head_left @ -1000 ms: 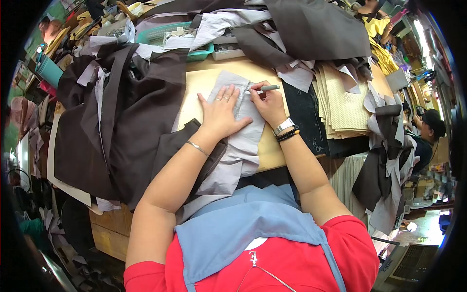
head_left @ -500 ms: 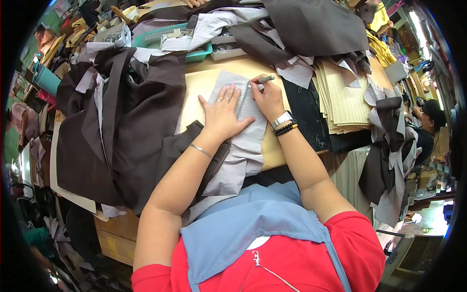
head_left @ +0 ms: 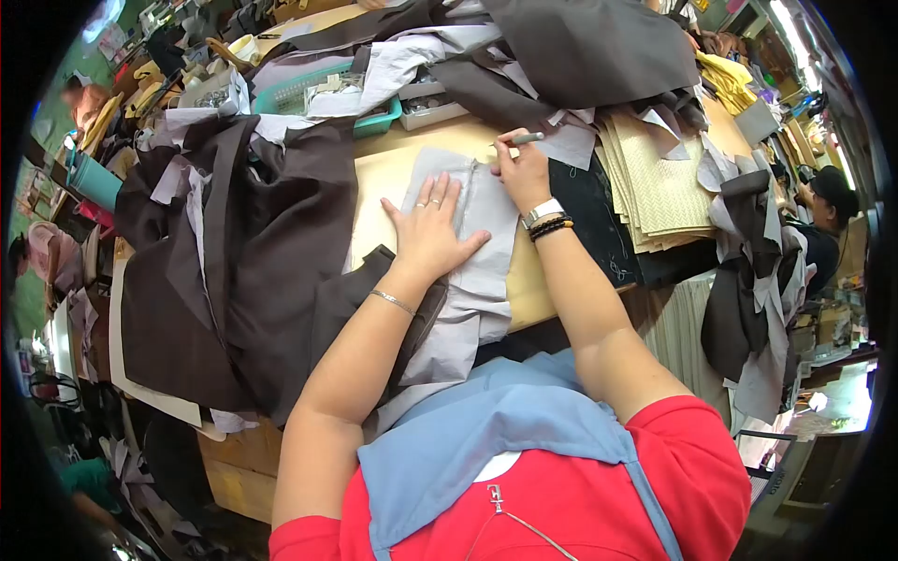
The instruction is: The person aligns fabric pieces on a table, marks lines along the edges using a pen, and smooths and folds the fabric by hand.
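My left hand [head_left: 435, 227] lies flat with fingers spread on a light grey piece of fabric [head_left: 486, 243], pressing it to the pale yellow board [head_left: 379, 178]. In my right hand [head_left: 521, 178] is a grey pen [head_left: 528, 138], gripped between thumb and fingers. This hand is just beyond the grey fabric's upper right edge, and the pen points left. Under my left forearm, a dark brown cloth [head_left: 365, 290] overlaps the grey piece. The lower end of the grey fabric hangs in folds toward my blue apron [head_left: 496, 402].
Dark brown fabric [head_left: 271, 224] is heaped at left, with more brown cloth [head_left: 599, 56] at the back. A teal basket [head_left: 379, 122] and a white tray [head_left: 435, 110] stand behind the board. Woven yellow sheets [head_left: 659, 192] are stacked at right. Another person [head_left: 828, 220] is at far right.
My right hand has lifted the pen off the grey fabric's upper edge and moved slightly right and away. My left hand stays flat on the fabric. The whole view has shifted slightly.
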`<action>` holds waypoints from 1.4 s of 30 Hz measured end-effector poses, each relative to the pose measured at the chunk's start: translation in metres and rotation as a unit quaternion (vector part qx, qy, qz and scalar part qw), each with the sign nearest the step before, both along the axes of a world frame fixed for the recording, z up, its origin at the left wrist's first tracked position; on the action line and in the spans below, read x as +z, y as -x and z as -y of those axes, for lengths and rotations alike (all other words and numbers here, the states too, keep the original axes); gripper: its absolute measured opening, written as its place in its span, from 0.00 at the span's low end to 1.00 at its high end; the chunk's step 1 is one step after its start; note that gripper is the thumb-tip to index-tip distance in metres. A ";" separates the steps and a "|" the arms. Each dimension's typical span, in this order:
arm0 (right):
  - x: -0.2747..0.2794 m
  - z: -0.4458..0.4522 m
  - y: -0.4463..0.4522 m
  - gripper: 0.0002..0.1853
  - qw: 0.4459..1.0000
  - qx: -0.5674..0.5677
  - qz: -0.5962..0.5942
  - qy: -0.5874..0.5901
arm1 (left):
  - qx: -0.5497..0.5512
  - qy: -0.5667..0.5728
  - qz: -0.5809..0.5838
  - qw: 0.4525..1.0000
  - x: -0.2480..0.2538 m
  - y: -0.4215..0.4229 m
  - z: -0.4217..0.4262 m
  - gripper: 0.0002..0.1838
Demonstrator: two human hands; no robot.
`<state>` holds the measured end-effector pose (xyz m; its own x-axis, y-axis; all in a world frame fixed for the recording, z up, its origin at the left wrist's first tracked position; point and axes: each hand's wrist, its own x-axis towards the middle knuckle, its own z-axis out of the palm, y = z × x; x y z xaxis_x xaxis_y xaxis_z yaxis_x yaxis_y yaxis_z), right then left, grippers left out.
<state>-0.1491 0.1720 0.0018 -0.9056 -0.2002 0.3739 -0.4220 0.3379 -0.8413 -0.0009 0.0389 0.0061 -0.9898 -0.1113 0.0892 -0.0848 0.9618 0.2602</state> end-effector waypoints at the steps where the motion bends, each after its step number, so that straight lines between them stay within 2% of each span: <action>1: 0.003 0.001 -0.002 0.06 0.998 0.023 0.033 0.042 | 0.001 0.000 -0.002 1.000 -0.001 0.001 0.001 0.53; 3: 0.008 -0.002 -0.016 0.06 0.985 0.071 0.103 0.122 | -0.002 0.002 -0.005 1.000 -0.004 0.002 0.002 0.53; 4: 0.009 -0.004 -0.026 0.06 0.980 0.099 0.124 0.118 | -0.003 0.002 -0.005 1.000 -0.005 0.001 0.002 0.53; 11: -0.020 -0.013 -0.032 0.06 0.983 0.148 0.059 0.094 | -0.016 -0.045 -0.060 0.997 -0.006 -0.001 0.002 0.48; 16: -0.018 -0.012 -0.033 0.06 0.988 0.143 0.032 0.057 | -0.020 -0.049 -0.076 0.996 -0.007 -0.002 0.002 0.42; 21: -0.014 -0.013 -0.035 0.06 0.990 0.139 0.012 0.023 | -0.016 -0.046 -0.080 0.996 -0.007 -0.002 0.002 0.42; 24: -0.019 -0.012 -0.034 0.06 0.989 0.142 -0.002 0.038 | -0.015 -0.054 -0.076 0.996 -0.006 -0.002 0.002 0.43; 27: -0.022 -0.013 -0.031 0.07 0.985 0.148 0.048 0.071 | -0.010 -0.064 -0.073 0.995 -0.006 -0.002 0.002 0.44; 30: -0.018 -0.025 -0.022 0.09 0.982 0.116 0.052 0.141 | -0.008 -0.063 -0.058 0.996 -0.004 -0.002 0.002 0.45; 31: -0.002 -0.035 -0.023 0.12 0.988 0.064 0.104 0.094 | -0.008 -0.063 -0.050 0.997 -0.003 -0.004 0.002 0.45; 33: 0.017 -0.063 -0.014 0.14 0.996 0.003 0.044 -0.073 | -0.027 -0.050 -0.036 0.998 0.002 -0.014 -0.001 0.45; 35: 0.031 -0.094 -0.005 0.17 0.963 -0.014 0.054 -0.263 | -0.051 -0.033 -0.031 0.998 0.005 -0.024 -0.002 0.46; 36: 0.032 -0.107 -0.001 0.17 0.949 -0.012 0.022 -0.315 | -0.064 -0.022 -0.032 0.997 0.006 -0.028 -0.002 0.45; 37: 0.030 -0.119 0.004 0.18 0.924 -0.026 0.039 -0.379 | -0.077 -0.010 -0.034 0.996 0.009 -0.029 -0.002 0.45; 39: 0.029 -0.132 -0.002 0.18 0.920 -0.056 -0.014 -0.388 | -0.098 -0.013 -0.022 0.995 0.014 -0.023 0.002 0.43; 42: 0.032 -0.113 -0.015 0.16 0.950 0.038 -0.196 -0.238 | -0.141 -0.064 -0.036 0.987 0.001 -0.003 0.015 0.40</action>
<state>-0.1345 0.2851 0.0337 -0.6909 -0.4904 0.5312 -0.7105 0.5964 -0.3735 0.0018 0.0242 0.0071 -0.9744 0.1537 0.1642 0.2060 0.9030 0.3771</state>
